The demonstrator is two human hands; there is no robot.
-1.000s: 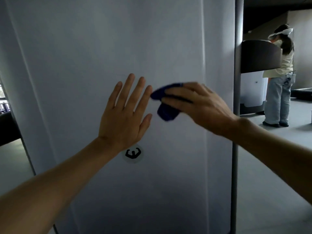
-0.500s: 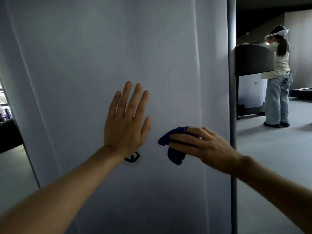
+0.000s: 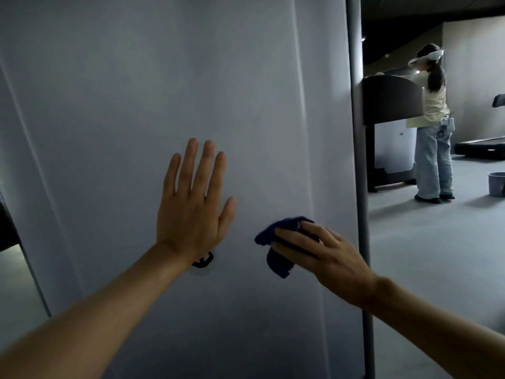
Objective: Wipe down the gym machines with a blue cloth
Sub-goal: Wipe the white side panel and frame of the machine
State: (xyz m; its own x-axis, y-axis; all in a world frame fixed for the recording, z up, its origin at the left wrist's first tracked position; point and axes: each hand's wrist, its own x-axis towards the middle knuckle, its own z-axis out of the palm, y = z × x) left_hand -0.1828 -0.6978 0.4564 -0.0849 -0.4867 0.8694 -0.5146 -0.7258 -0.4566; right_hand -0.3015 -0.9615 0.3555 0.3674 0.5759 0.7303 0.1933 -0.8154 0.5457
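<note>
A tall white machine panel (image 3: pixel 136 91) fills most of the view. My left hand (image 3: pixel 191 212) lies flat against it with straight fingers, just above a round black logo sticker (image 3: pixel 203 262) partly covered by my wrist. To its right, my right hand (image 3: pixel 314 250) presses a bunched dark blue cloth (image 3: pixel 274 250) onto the panel, fingers laid over the cloth, which hangs out below and to the left of them.
A grey upright post (image 3: pixel 358 160) borders the panel's right edge. Beyond it, another person (image 3: pixel 431 127) stands at a dark machine (image 3: pixel 390 105). A grey bucket (image 3: pixel 496 184) sits on the floor at far right, with a treadmill (image 3: pixel 481 146) behind.
My right hand has carried the cloth down the panel from beside my left fingertips to below my left thumb. The left hand has stayed flat on the panel.
</note>
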